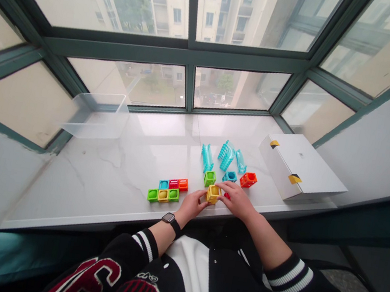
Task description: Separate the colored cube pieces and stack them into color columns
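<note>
A yellow cube block (213,195) with an open top is between my hands at the front of the white ledge. My left hand (190,207), with a watch on its wrist, grips the block's left and lower side. My right hand (237,201) has its fingers closed on the upper right side. A red piece (227,196) shows partly beneath my right hand. Just behind the yellow block are a green cube block (209,179) and a blue block (229,177). An orange-red cube block (248,180) lies to the right.
Left of my hands, several coloured blocks sit in two rows, with a green block (153,195) at the near end. Clear turquoise track pieces (227,155) lie farther back. A transparent bin (103,123) stands back left, a white box (303,166) at right. Windows (242,89) border the ledge (120,168).
</note>
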A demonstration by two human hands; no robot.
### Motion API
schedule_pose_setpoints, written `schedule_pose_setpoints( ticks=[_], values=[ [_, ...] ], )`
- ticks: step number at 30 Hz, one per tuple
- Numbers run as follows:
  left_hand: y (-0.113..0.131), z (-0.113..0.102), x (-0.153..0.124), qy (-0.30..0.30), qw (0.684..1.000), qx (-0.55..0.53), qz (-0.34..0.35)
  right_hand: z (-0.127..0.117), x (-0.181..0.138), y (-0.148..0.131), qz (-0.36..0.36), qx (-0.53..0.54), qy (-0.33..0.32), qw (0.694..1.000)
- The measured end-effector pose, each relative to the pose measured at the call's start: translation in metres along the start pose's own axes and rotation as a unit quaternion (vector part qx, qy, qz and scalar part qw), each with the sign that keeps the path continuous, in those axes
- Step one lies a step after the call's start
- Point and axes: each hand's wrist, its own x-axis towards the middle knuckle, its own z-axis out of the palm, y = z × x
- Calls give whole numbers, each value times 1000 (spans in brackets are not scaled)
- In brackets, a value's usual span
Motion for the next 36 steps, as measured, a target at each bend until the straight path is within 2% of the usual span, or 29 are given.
schedule_pose_setpoints(
  ticks=[16, 21, 24, 27, 31, 33, 36],
  values=[
    [5, 0, 3, 5, 999, -39, -21, 1, -1, 1, 1, 6, 2, 1000],
    [5, -6, 0, -23, 998, -47, -41, 3, -2, 1, 4, 4, 5, 1000],
    [5, -26, -10, -18, 998, -61, -30, 5, -4, 2, 4, -1, 7, 1000],
    [1, -62, -25, 8, 999, -30, 16, 6, -4, 4, 0, -4, 10, 1000],
    [-8, -107, -39, 137, 984, 105, 50, 5, -4, 5, 0, -5, 8, 1000],
    [-13, -119, -40, 171, 973, 148, 41, 1, -3, 4, 3, 0, 11, 1000],
    [-20, -120, -35, 176, 966, 186, 39, -8, -3, -2, 8, 16, 46, 999]
  ],
)
